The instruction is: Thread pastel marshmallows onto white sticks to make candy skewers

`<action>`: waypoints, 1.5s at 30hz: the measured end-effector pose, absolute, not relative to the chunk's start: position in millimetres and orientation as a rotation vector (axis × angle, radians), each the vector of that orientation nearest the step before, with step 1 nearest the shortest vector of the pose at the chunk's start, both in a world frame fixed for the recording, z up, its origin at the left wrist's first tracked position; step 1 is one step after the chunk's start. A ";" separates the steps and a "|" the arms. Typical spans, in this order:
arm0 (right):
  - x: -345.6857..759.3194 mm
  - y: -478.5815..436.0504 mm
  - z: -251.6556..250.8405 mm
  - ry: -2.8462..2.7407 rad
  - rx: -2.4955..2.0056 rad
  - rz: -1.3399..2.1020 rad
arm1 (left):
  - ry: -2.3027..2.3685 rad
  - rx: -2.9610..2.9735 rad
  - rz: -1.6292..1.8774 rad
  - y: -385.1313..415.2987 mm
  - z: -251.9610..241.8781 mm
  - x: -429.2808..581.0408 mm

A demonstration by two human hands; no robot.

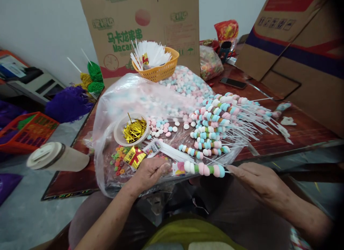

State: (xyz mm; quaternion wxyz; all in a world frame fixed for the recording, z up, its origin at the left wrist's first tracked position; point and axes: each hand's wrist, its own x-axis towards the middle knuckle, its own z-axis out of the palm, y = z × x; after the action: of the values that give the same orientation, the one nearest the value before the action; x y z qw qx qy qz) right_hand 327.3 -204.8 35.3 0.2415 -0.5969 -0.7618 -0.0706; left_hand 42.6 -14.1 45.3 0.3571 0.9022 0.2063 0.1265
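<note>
Low in the middle is a marshmallow skewer with white, pink and blue pieces and green rings between them. My right hand pinches its white stick at the right end. At the skewer's left end, my left hand has thumb and fingers closed beside a small label-like piece with a pink and yellow print. Whether that piece belongs to a clear wrapper, I cannot tell. Behind my left hand lie white sticks, a gold and red packet and coloured cereal rings.
Finished skewers are piled at right. A bowl of gold ties stands on a clear plastic bag of loose marshmallows. Behind are a yellow basket and a cardboard box. A lidded cup is at left, a phone at right.
</note>
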 end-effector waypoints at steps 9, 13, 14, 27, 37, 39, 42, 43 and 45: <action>314.3 -201.2 29.2 -2.004 -1.619 -0.234 | 0.477 2.241 0.431 -19.3 48.5 43.6; 315.4 -202.9 28.4 -2.002 -1.614 -0.207 | 0.445 2.221 0.465 -17.4 47.5 40.5; 316.2 -203.3 28.7 -1.992 -1.611 -0.196 | 0.435 2.221 0.470 -17.1 47.2 40.0; 321.9 -207.4 28.7 -2.233 -1.634 -0.308 | 0.635 2.401 0.363 -15.9 41.3 42.8; 332.5 -200.6 30.7 -2.177 -1.571 0.307 | 0.557 2.556 0.143 -18.3 47.9 50.8; 332.6 -199.8 32.0 -2.157 -1.560 0.369 | 0.549 2.563 0.155 -17.6 47.2 50.6; 330.7 -201.2 35.1 -2.115 -1.577 0.384 | 0.524 2.595 0.179 -16.9 45.1 50.2; 329.9 -202.1 36.6 -2.107 -1.585 0.394 | 0.520 2.609 0.189 -16.9 44.6 50.1; 328.3 -204.0 40.3 -2.062 -1.623 0.394 | 0.493 2.638 0.230 -17.1 44.0 50.2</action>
State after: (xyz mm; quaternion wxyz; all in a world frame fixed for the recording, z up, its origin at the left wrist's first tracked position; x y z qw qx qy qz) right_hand 328.3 -204.0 40.3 0.2418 -0.5934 -0.7541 0.1441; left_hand 50.2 -17.1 44.0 0.2222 0.9549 0.1783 0.0834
